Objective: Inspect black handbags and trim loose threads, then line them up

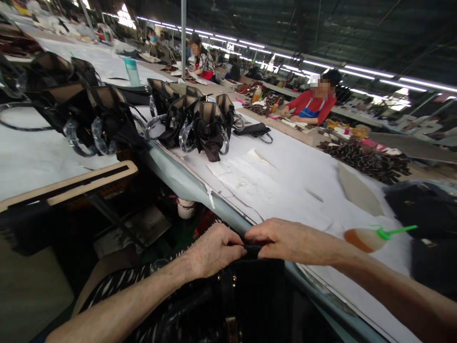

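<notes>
Fingers (233,238): both sets pinching black bag (262,295) at top edge | left hand (216,248) near right hand (285,239)

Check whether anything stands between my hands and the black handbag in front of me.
Nothing visible does: your left hand and right hand both already grip the black handbag at its upper edge. The green-nozzled squeeze bottle lies beyond your right forearm, out of the way.

black bag (264,295), gold fittings (231,324); white tabletop (289,166); green bottle nozzle (402,230).
</notes>
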A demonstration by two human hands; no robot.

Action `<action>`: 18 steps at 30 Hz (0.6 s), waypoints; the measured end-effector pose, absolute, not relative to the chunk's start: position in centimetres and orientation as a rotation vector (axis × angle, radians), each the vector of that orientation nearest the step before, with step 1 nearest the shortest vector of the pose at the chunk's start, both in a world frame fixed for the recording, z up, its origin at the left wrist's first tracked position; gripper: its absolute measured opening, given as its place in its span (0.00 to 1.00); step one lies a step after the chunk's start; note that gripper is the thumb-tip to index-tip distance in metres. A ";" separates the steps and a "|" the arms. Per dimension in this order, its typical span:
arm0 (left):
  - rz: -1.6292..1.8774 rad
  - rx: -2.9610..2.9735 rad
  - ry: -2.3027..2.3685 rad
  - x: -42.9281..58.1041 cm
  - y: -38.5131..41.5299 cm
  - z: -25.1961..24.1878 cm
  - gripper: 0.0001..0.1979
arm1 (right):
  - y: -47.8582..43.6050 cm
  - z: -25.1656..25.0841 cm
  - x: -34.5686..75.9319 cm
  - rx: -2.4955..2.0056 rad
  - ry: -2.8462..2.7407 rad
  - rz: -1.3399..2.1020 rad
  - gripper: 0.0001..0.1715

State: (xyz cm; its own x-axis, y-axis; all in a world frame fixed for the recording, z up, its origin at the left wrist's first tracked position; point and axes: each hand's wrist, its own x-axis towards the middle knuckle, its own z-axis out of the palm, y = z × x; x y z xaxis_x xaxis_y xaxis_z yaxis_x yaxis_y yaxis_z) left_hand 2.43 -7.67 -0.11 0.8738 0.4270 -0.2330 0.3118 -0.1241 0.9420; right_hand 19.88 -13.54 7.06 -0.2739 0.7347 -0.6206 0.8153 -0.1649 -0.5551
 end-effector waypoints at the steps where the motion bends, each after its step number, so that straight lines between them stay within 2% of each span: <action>1: 0.121 1.745 0.562 2.4 -7.8 -0.1 0.13 | -13.5 7.1 19.8 1.830 1.988 -1.412 0.03; 12: 0.207 1.824 0.559 1.6 -7.9 1.5 0.12 | -13.3 7.6 17.8 1.889 1.982 -1.066 0.06; 18: 0.287 1.880 0.513 1.5 -6.5 2.4 0.12 | -12.6 8.5 16.7 1.975 2.087 -0.854 0.14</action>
